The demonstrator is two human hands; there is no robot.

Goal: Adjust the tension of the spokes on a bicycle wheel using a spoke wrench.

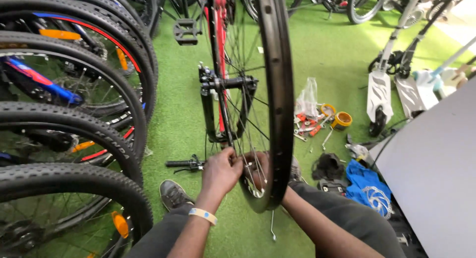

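right hand [258, 170] mostly hidden behind the bare rim [277, 104]; its grip cannot be told.

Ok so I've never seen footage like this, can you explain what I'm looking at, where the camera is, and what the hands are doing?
This is one picture from a camera worn on a person's head, looking down at their own two bare hands. They sit on green artificial turf, legs stretched out. Directly in front stands a bare black bicycle rim with thin metal spokes, with no tyre on it and mounted in a black fork. The left hand, with a pale wristband, pinches the spokes low on the wheel. The right hand reaches in from the other side, partly hidden behind the rim. On the left stands a row of bicycles with knobbly black tyres. On the right lie small tools beside a yellow tape roll, a blue cloth and white kick scooters.
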